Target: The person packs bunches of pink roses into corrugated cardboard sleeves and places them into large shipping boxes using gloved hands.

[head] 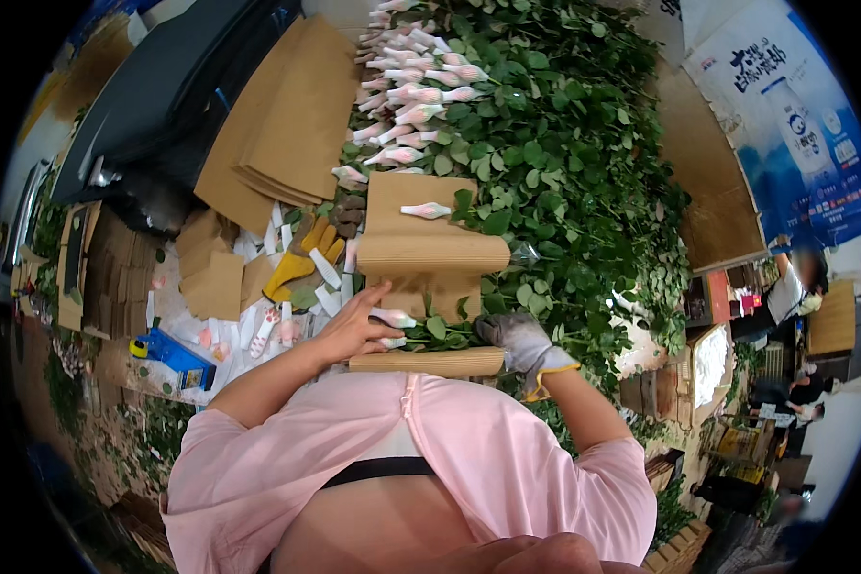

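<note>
Wrapped around several green-leaved stems with netted flower buds is a sheet of corrugated cardboard, its near edge curled against my body. My bare left hand rests by the netted buds at the left end, fingers partly spread; whether it grips one I cannot tell. In a grey-white work glove, my right hand is closed around the stems at the right end. The far part of the cardboard is folded up in a roll, and one netted bud lies on the sheet behind it.
A large heap of leafy stems with netted buds fills the back and right. Flat cardboard sheets, a yellow glove, white sleeves and a blue tape dispenser lie left. People are at the far right.
</note>
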`<action>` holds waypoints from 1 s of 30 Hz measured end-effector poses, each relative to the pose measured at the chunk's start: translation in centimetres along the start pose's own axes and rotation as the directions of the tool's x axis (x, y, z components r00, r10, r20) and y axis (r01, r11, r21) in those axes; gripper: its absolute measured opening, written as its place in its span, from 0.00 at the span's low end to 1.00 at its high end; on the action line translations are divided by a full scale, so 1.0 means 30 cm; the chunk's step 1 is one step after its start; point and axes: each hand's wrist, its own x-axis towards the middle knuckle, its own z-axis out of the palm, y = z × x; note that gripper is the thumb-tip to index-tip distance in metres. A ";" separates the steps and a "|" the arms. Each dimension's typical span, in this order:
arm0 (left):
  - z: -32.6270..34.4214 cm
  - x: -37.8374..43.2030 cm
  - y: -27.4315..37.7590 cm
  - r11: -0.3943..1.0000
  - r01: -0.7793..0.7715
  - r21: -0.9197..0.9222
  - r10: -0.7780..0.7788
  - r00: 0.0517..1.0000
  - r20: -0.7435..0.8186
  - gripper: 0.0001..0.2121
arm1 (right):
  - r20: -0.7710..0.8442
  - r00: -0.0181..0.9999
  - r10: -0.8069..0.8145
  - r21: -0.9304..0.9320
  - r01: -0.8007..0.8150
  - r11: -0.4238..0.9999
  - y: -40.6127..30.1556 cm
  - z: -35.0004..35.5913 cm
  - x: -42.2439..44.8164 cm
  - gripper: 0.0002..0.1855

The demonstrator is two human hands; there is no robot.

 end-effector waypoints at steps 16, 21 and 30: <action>0.009 0.025 -0.023 0.997 0.077 -0.014 -0.073 0.981 0.179 0.30 | -0.720 0.581 0.380 0.194 -0.357 0.914 0.328 -0.417 0.163 0.21; 0.016 -0.029 -0.041 0.985 0.138 -0.100 -0.124 0.984 0.129 0.29 | -0.604 0.744 0.286 0.013 -0.349 0.937 0.048 -0.453 -0.068 0.18; -0.062 0.014 0.067 0.845 -0.086 0.528 0.075 0.996 0.042 0.25 | -0.025 0.999 0.044 -0.039 -0.044 0.998 0.004 0.028 0.025 0.26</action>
